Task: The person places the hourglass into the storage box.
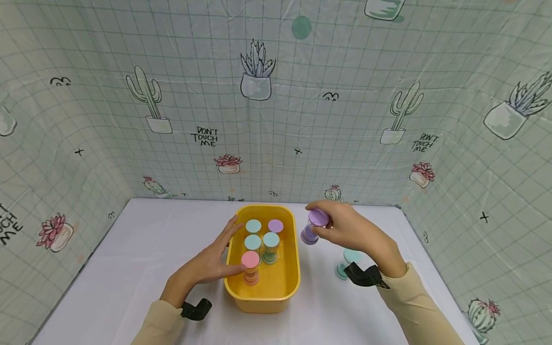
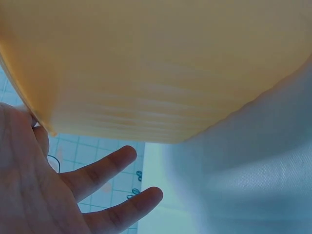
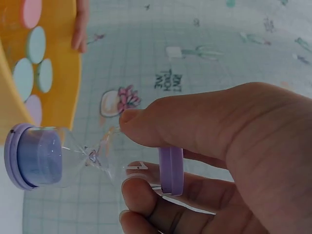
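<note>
My right hand (image 1: pixel 345 225) pinches a purple hourglass (image 1: pixel 310 234) by its upper end, to the right of the yellow bin (image 1: pixel 262 306). In the right wrist view, thumb and fingers hold the clear glass near one purple cap (image 3: pixel 171 170); purple sand (image 3: pixel 40 157) lies at the other end. My left hand (image 1: pixel 211 261) is at the bin's left rim, fingers spread. Its thumb reaches over the rim beside a pink-capped hourglass (image 1: pixel 251 260); whether they touch, I cannot tell. Two straight fingers (image 2: pixel 105 171) stand below the bin's wall (image 2: pixel 146 63) in the left wrist view.
Inside the bin are several mint-capped hourglasses (image 1: pixel 271 239) and a purple-capped one (image 1: pixel 275 225). Another mint hourglass (image 1: pixel 351 256) stands on the white table (image 1: pixel 319 306), partly behind my right wrist. A cactus-print cloth (image 1: pixel 276 120) hangs behind and at both sides.
</note>
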`<state>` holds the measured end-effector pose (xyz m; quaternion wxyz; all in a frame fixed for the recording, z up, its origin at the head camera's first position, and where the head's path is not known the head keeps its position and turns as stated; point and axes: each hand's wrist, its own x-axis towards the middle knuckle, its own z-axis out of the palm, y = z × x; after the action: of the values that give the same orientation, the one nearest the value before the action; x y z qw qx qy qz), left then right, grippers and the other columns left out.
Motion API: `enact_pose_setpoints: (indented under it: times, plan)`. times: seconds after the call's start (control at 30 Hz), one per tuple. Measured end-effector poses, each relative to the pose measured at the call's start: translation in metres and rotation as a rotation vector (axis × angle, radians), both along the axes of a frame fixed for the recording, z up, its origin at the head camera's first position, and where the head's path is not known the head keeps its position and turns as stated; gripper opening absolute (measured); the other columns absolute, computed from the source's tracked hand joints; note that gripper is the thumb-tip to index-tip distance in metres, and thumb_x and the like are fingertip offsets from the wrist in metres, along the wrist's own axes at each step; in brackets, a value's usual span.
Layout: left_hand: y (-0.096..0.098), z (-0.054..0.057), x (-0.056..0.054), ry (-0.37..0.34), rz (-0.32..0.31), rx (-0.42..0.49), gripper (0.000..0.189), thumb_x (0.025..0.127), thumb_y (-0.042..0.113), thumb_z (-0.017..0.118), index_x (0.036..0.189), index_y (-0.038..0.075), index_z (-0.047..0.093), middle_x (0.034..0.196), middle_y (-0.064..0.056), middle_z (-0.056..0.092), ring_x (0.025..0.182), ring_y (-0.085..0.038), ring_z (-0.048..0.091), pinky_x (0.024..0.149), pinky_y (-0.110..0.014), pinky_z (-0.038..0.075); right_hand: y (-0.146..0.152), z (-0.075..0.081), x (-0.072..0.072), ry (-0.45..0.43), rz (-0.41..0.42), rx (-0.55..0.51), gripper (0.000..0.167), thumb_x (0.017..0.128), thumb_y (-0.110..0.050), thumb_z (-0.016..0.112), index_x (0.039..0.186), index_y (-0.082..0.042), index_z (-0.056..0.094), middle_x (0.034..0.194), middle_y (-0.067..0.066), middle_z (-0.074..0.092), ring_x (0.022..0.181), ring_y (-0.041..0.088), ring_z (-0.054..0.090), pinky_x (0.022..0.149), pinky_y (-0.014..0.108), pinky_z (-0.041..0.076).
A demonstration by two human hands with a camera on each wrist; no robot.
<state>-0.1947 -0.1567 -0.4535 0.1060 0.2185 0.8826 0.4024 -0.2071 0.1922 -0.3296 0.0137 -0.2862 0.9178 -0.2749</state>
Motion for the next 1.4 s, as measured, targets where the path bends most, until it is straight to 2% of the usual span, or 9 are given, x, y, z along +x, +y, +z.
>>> enact_pose_setpoints:
  times: [0.3, 0.47, 0.6, 0.73, 0.97, 1.2, 1.4]
  plan:
    - [-0.002, 0.000, 0.000, -0.005, -0.001, 0.016, 0.106, 0.084, 0.054, 0.075, 0.166, 0.021, 0.018, 0.176, 0.000, -0.003, 0.156, -0.041, 0.025, 0.119, -0.062, 0.034, -0.029, 0.010, 0.002, 0.043, 0.119, -0.003, 0.033, 0.091, -0.011, 0.075, 0.123, -0.006, 0.068, 0.105, 0.000, 0.069, 0.084, 0.013, 0.060, 0.075, 0.025, 0.057]
    - [-0.001, 0.001, 0.001, -0.006, -0.001, 0.017, 0.105, 0.084, 0.054, 0.075, 0.166, 0.021, 0.017, 0.176, 0.000, -0.003, 0.156, -0.041, 0.025, 0.119, -0.063, 0.033, -0.044, 0.008, 0.004, -0.036, 0.179, -0.010, 0.032, 0.093, -0.012, 0.073, 0.124, -0.007, 0.068, 0.107, 0.000, 0.068, 0.085, 0.013, 0.060, 0.074, 0.026, 0.058]
    - [-0.002, 0.001, 0.001, 0.001, -0.008, 0.021, 0.105, 0.085, 0.054, 0.075, 0.166, 0.021, 0.017, 0.176, -0.001, -0.003, 0.156, -0.043, 0.023, 0.117, -0.067, 0.032, -0.055, 0.003, 0.005, -0.121, 0.214, -0.007, 0.035, 0.093, -0.007, 0.070, 0.128, -0.007, 0.066, 0.112, 0.001, 0.068, 0.087, 0.013, 0.062, 0.076, 0.026, 0.059]
    - [-0.002, 0.001, 0.001, 0.006, -0.015, 0.030, 0.105, 0.086, 0.053, 0.075, 0.166, 0.020, 0.017, 0.176, -0.002, -0.003, 0.157, -0.044, 0.021, 0.116, -0.070, 0.031, -0.067, -0.006, 0.005, -0.159, 0.254, 0.023, 0.036, 0.091, -0.003, 0.068, 0.127, -0.007, 0.066, 0.113, 0.001, 0.069, 0.091, 0.012, 0.065, 0.082, 0.024, 0.058]
    - [-0.003, 0.000, 0.000, 0.011, -0.026, 0.038, 0.103, 0.086, 0.051, 0.075, 0.166, 0.020, 0.017, 0.175, -0.002, -0.003, 0.156, -0.045, 0.023, 0.117, -0.068, 0.033, -0.080, -0.025, 0.003, -0.150, 0.291, 0.093, 0.029, 0.092, -0.006, 0.074, 0.120, -0.006, 0.068, 0.108, 0.001, 0.069, 0.097, 0.014, 0.067, 0.091, 0.029, 0.059]
    - [-0.003, -0.001, -0.001, 0.014, -0.036, 0.043, 0.102, 0.087, 0.050, 0.075, 0.166, 0.020, 0.017, 0.175, -0.003, -0.003, 0.155, -0.044, 0.025, 0.118, -0.065, 0.034, -0.087, -0.037, 0.002, -0.207, 0.278, 0.133, 0.028, 0.089, -0.006, 0.078, 0.115, -0.008, 0.070, 0.105, -0.001, 0.070, 0.096, 0.014, 0.068, 0.090, 0.030, 0.059]
    - [-0.002, 0.000, -0.001, 0.019, -0.037, 0.044, 0.101, 0.088, 0.050, 0.075, 0.166, 0.019, 0.018, 0.175, -0.003, -0.002, 0.154, -0.042, 0.029, 0.118, -0.062, 0.036, -0.093, -0.044, -0.001, -0.202, 0.268, 0.185, 0.029, 0.088, -0.004, 0.080, 0.115, -0.008, 0.071, 0.105, -0.001, 0.072, 0.093, 0.012, 0.067, 0.091, 0.030, 0.059]
